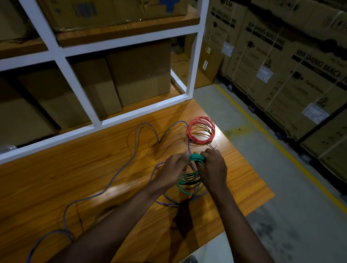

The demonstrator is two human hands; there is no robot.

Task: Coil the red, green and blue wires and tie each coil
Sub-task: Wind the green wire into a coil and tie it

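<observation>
Holding the work low and just right of the frame's centre, I have both hands on the thin, many-looped green wire coil [187, 183]. My right hand [213, 168] is wrapped tight round the top of the loops, fingers curled over the gathered strands. My left hand [175, 166] closes in a narrow pinch at the left end of that same gathered stretch; the fingertips hide which strand sits between them.

The gripped bundle runs left to right across the picture from one hand to the other. The rest of the coil hangs toward the lower edge, over the glossy orange-brown wooden tabletop [39, 193]. Any tie, I judge, must wrap across that short stretch between my hands, with the left doing the wrapping while the right clamps.

A long, loose blue wire [135, 143] snakes uncoiled over the table from the lower left and passes under the green loops. Further up, just above my right hand, the round red wire coil [200, 129] lies flat; whether it is tied I cannot make out. Beyond stand the white metal shelf frame [195, 60] with plain brown cardboard boxes [139, 74], and printed washing-machine cartons [298, 68] at upper right.
</observation>
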